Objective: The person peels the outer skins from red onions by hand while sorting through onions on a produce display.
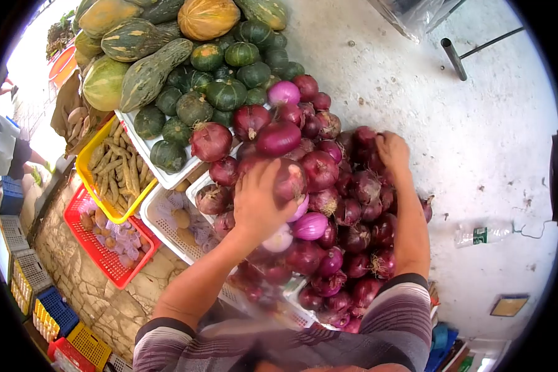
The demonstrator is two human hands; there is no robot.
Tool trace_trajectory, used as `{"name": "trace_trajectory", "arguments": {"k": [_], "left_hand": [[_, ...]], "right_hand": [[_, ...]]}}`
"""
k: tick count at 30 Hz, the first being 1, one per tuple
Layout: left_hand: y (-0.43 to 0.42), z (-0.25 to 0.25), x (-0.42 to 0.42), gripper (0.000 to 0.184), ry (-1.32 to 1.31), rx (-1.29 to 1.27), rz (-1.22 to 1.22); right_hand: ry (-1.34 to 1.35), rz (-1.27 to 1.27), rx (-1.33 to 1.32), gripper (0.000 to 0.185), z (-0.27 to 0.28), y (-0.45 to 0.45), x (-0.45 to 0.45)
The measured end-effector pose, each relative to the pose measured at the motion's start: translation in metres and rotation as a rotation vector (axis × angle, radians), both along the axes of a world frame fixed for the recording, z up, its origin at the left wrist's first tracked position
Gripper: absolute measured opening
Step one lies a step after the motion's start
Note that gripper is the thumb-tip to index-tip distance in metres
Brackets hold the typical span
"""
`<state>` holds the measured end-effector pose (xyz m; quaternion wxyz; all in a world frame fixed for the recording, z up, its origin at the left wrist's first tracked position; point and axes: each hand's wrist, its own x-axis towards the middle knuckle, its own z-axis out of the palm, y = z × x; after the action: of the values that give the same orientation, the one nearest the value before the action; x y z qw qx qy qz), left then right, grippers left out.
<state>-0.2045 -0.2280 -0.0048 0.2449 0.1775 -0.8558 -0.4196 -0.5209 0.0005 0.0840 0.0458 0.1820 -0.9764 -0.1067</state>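
Observation:
A large heap of red onions (321,170) fills the middle, some with dry dark skin and some peeled to shiny purple. My left hand (258,199) is closed on a big red onion (290,180) on the left side of the heap, thumb below it and fingers over its left. Over at the heap's right edge, my right hand (392,152) curls its fingers round a dark red onion (374,162), partly hidden beneath them. A pale, mostly peeled onion (278,239) lies just below my left hand.
Green pumpkins (224,94) and larger squashes (136,38) are piled beyond the onions. On the left are a yellow basket (125,215) of knobbly roots and a red basket (119,282). A pale wall (471,136) with a hanging bottle (485,235) stands at right.

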Motion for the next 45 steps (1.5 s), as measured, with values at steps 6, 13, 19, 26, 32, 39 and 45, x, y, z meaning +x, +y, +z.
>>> {"name": "trace_trajectory", "arguments": {"k": [6,13,19,26,32,39,45], "left_hand": [[0.001,-0.001,-0.002,0.085,0.038,-0.016,0.013],[0.000,-0.001,-0.001,0.082,0.032,-0.008,0.010],[-0.002,-0.002,-0.001,0.082,0.028,-0.005,0.004],[-0.004,-0.001,-0.001,0.082,0.057,0.015,-0.004],[-0.004,0.000,-0.001,0.084,0.046,0.017,-0.016],[-0.003,-0.002,-0.002,0.082,0.039,-0.006,0.005],[-0.002,0.002,0.001,0.085,-0.009,0.019,-0.004]], "right_hand": [[0.190,0.137,-0.205,0.027,0.003,-0.009,-0.023],[-0.207,0.243,-0.081,0.034,-0.117,-0.075,-0.124],[-0.447,0.073,-0.224,0.069,-0.163,-0.082,-0.140],[-0.956,0.022,-0.527,0.088,-0.141,-0.085,-0.124],[-0.722,0.060,-0.410,0.072,-0.136,-0.090,-0.112],[-0.666,0.109,-0.579,0.072,-0.125,-0.077,-0.107],[-0.758,0.001,-1.364,0.060,-0.017,-0.059,-0.033]]}}
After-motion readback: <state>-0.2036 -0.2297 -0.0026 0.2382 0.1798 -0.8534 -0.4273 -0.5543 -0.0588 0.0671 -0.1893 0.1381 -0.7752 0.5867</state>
